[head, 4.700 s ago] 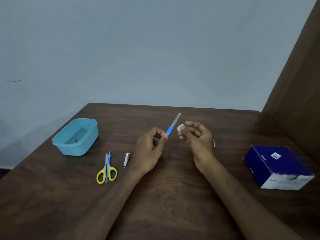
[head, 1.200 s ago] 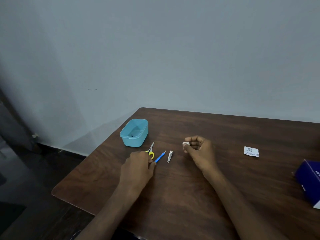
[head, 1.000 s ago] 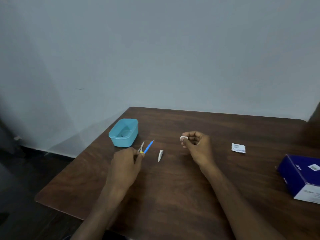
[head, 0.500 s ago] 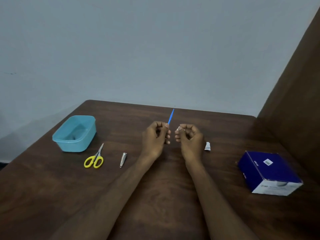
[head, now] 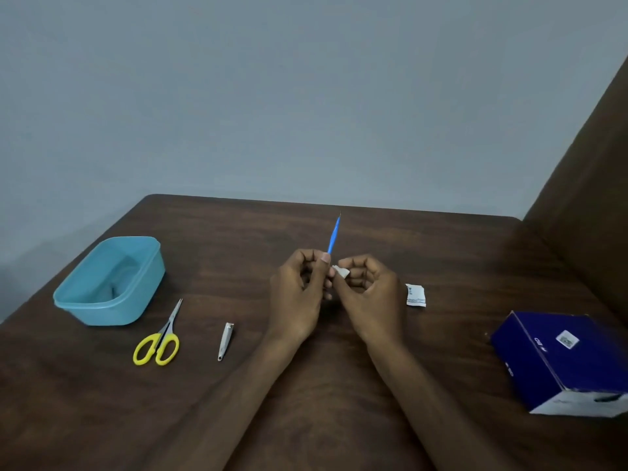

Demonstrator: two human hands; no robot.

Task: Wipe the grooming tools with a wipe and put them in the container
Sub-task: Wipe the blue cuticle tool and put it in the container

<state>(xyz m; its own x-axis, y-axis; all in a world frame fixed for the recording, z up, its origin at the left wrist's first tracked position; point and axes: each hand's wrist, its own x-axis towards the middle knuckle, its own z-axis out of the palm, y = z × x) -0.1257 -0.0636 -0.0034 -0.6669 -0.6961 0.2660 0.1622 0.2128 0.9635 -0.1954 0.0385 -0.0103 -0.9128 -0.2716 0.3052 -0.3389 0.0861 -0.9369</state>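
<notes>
My left hand (head: pixel 299 294) pinches a thin blue grooming tool (head: pixel 333 236) by its lower end, the tip pointing up and away. My right hand (head: pixel 370 294) pinches a small folded white wipe (head: pixel 341 271) right against the tool's base. Yellow-handled scissors (head: pixel 159 341) and a silver nail clipper (head: pixel 224 340) lie on the brown table (head: pixel 238 413) to the left. The light blue container (head: pixel 110 282) stands at the far left, with something dark and small inside it.
A torn white wipe sachet (head: pixel 415 295) lies just right of my right hand. A dark blue box (head: pixel 560 360) sits near the table's right side. A brown panel (head: pixel 591 185) rises on the right, and a grey wall stands behind the table.
My left hand picked the blue tool up from beside the scissors and brought it to the middle. The hands have closed together, so the wipe now meets the tool's base.
</notes>
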